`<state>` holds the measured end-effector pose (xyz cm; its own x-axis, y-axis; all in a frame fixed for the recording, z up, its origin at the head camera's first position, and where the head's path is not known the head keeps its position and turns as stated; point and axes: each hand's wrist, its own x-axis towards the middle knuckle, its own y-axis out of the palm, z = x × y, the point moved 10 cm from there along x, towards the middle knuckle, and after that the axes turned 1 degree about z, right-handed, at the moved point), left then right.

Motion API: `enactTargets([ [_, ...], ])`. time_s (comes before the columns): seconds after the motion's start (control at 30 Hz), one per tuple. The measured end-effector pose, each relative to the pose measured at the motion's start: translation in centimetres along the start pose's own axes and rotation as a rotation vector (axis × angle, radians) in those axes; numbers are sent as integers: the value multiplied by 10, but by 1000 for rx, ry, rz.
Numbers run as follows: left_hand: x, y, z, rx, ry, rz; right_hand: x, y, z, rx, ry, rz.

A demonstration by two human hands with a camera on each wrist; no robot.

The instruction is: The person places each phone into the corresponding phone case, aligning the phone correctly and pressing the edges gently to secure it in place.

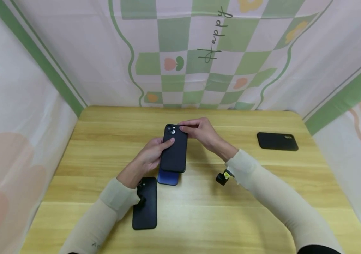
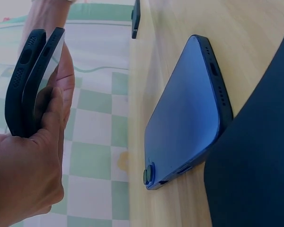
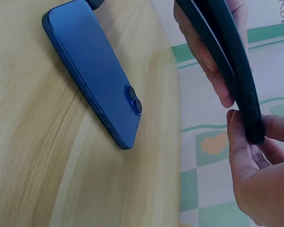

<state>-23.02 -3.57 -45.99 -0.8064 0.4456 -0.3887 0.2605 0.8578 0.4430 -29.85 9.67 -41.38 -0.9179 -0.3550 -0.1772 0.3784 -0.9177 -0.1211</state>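
Note:
My left hand (image 1: pixel 153 151) grips a phone in a black case (image 1: pixel 174 155) by its left side, thumb across the back. At the camera end, my right hand (image 1: pixel 200 132) pinches the upper right corner between thumb and fingers. The case and the dark phone (image 2: pixel 40 85) inside it stand apart in a wedge at the bottom end, as the left wrist view shows. In the right wrist view they meet at the corner that my right hand (image 3: pixel 265 165) holds. Beneath them, a blue phone (image 3: pixel 92 66) lies back up on the table, partly hidden in the head view.
A black phone or case (image 1: pixel 145 211) lies beside my left forearm, partly covered by the sleeve. Another black phone or case (image 1: pixel 275 141) lies at the far right of the wooden table (image 1: pixel 231 218). Patterned cloth (image 1: pixel 174 35) hangs behind and at both sides.

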Motion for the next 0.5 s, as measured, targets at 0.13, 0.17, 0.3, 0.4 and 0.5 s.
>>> enactTargets([
  [0.13,-1,0,-1,12,8,7,-1,0,1,1,-5,3],
  [0.17,-1,1,-1,17,11,9,-1,1,1,3,-5,5],
  [0.3,-2,1,-1,39,18,6,-2,0,-2,29,20,12],
  [0.4,-2,0,-2,47,19,-9,-2,-1,-4,48,55,20],
  [0.5,-1,0,-2,58,17,-25,-1,-2,-6,64,87,25],
])
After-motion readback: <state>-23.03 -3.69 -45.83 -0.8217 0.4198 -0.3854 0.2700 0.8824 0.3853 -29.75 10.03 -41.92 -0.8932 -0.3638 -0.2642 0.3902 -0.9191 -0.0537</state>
